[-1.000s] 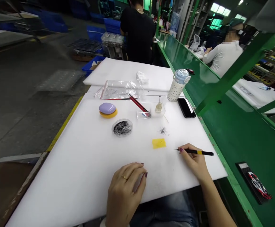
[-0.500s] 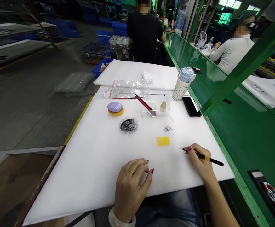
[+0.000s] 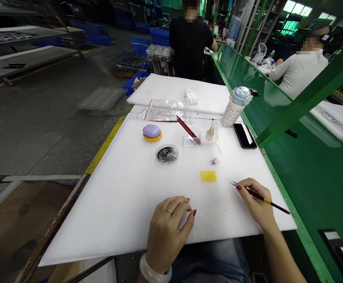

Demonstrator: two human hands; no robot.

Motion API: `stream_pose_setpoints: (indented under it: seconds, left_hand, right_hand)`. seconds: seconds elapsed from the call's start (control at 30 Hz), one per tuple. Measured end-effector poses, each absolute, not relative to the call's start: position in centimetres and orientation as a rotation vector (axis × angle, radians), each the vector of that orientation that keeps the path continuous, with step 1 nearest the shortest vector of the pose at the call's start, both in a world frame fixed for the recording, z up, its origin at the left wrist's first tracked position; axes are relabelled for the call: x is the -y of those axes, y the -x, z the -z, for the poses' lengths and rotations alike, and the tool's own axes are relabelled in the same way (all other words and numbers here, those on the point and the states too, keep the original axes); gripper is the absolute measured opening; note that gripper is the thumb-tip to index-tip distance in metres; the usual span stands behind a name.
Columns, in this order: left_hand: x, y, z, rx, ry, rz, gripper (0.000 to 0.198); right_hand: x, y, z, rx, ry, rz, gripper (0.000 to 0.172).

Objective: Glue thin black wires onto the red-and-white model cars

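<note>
Entry, one bench station, as I read it on my remote feed.

Right hand (image 3: 256,198): fingers clenched in a pen grip on slim black tweezers (image 3: 273,203) with a yellow band. The tips point left, just above the white foam board (image 3: 115,208), and I cannot tell whether they hold anything.

Left hand (image 3: 167,232): released, fingers loosely curled, resting on the board and holding nothing. It wears a gold ring (image 3: 169,211) and a white bangle (image 3: 155,274).

Nearest the tweezers: a yellow pad (image 3: 208,176), bare as far as I can see, and a small loose tuft of black fibres (image 3: 214,161) just above it. Progress so far: the tuft is small, while a round clear dish (image 3: 167,154) holds a dense black mass of fibres, so most appear unworked.

Further up the board: a clear box (image 3: 200,137) with red tweezers (image 3: 187,129) leaning in it, a lilac-and-yellow compact (image 3: 152,133), a phone (image 3: 244,135), a dotted bottle (image 3: 236,107) and a zip bag (image 3: 167,110).

Beyond: two co-workers — one in black (image 3: 190,47), one in a pale top (image 3: 299,72).
</note>
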State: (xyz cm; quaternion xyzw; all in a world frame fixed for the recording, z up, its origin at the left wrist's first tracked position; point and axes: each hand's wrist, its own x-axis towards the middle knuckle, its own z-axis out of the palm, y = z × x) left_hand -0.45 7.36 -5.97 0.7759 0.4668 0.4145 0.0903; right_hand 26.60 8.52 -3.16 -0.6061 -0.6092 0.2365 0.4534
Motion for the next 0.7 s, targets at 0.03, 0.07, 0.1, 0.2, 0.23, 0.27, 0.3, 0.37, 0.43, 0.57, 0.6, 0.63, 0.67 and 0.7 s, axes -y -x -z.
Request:
stream_pose_setpoints:
  seconds: [0.03,0.07,0.1,0.2,0.23,0.27,0.3,0.37,0.43,0.57,0.6,0.63,0.67,0.7]
  left_hand:
    - [-7.4,0.5,6.0,-1.387,-2.304,-1.235,0.011]
    - [-7.4,0.5,6.0,-1.385,-2.303,-1.238,0.011]
    - [-7.4,0.5,6.0,-1.383,-2.303,-1.238,0.011]
    - [-7.4,0.5,6.0,-1.382,-2.304,-1.238,0.011]
    - [-7.4,0.5,6.0,-1.38,-2.303,-1.242,0.011]
    - [-7.4,0.5,6.0,-1.379,-2.3,-1.245,0.011]
    - [-7.4,0.5,5.9,-1.378,-2.295,-1.25,0.011]
    - [-7.4,0.4,5.9,-1.375,-2.286,-1.253,0.011]
    - [-7.3,0.4,5.8,-1.375,-2.277,-1.251,0.011]
    - [-7.3,0.4,5.9,-1.384,-2.271,-1.252,0.01]
    - [-7.3,0.4,5.9,-1.386,-2.274,-1.249,0.01]
    - [-7.3,0.4,5.9,-1.389,-2.277,-1.245,0.01]
    - [-7.3,0.4,5.9,-1.389,-2.28,-1.241,0.01]
    - [-7.3,0.4,5.9,-1.389,-2.281,-1.24,0.01]
  right_hand:
    - [-9.1,-26.7,2.4,1.533,1.471,-0.569,0.017]
    - [-9.8,-26.8,1.6,1.562,1.45,-0.567,0.016]
    - [-10.8,-26.8,0.9,1.579,1.436,-0.585,0.018]
    - [-14.5,-27.0,0.1,1.524,1.466,-0.732,0.038]
    - [-15.8,-27.0,0.2,1.49,1.49,-0.785,0.046]
    - [-17.0,-27.0,0.6,1.454,1.515,-0.825,0.052]
    - [-18.0,-27.0,1.1,1.418,1.538,-0.847,0.056]
    - [-19.5,-26.9,2.3,1.342,1.561,-0.836,0.059]
    - [-20.1,-26.9,3.4,1.294,1.564,-0.805,0.059]
    - [-19.9,-26.9,4.5,1.33,1.549,-0.77,0.054]
    - [-19.8,-26.8,4.6,1.348,1.545,-0.759,0.053]
    - [-19.7,-26.8,4.6,1.364,1.544,-0.747,0.052]
    - [-19.7,-26.8,4.5,1.375,1.543,-0.738,0.051]
    - [-19.7,-26.8,4.5,1.383,1.542,-0.733,0.05]
